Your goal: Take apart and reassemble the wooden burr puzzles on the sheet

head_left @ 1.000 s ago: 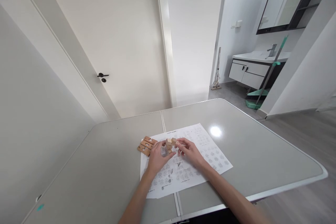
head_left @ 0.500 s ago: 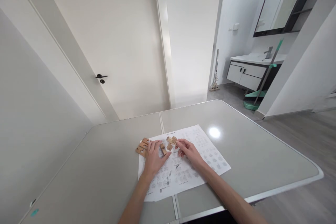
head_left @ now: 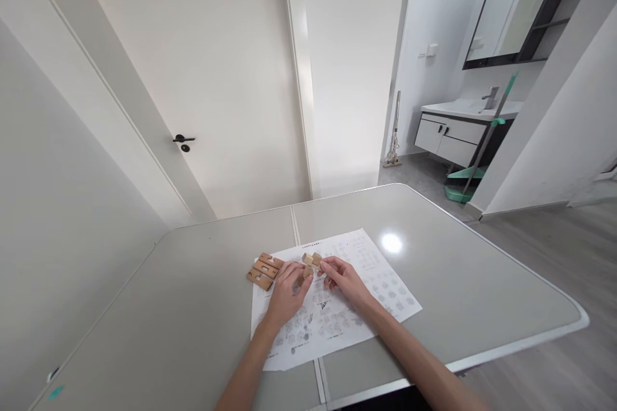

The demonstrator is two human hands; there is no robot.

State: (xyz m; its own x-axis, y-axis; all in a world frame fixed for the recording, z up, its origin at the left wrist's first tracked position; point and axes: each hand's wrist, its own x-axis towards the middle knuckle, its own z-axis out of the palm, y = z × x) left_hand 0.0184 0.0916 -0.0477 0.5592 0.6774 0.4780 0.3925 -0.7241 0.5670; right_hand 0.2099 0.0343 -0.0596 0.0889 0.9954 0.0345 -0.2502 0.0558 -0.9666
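My right hand (head_left: 343, 277) pinches small notched wooden puzzle blocks (head_left: 312, 261) between thumb and fingers, over the upper part of a printed paper sheet (head_left: 385, 302). Just left of it, my left hand (head_left: 287, 290) has its fingers curled round a wooden puzzle piece (head_left: 307, 272), mostly covered by the thumb and fingertips. The two hands are close together, and whether their pieces touch I cannot tell. Beside the left fingers, several flat wooden pieces with cut-outs (head_left: 261, 278) lie at the sheet's upper left corner, partly on the table.
The grey folding table (head_left: 183, 314) has a seam down its middle and a pale raised edge. Beyond it is a white door with a black handle (head_left: 183, 139). At the right stand a washbasin cabinet (head_left: 450, 135), a green dustpan (head_left: 457, 194) and a mop (head_left: 395, 141).
The left hand's fingers have closed in on a wooden piece that lay between thumb and fingers. The right hand still holds its blocks, barely moved. More of the flat pieces now shows.
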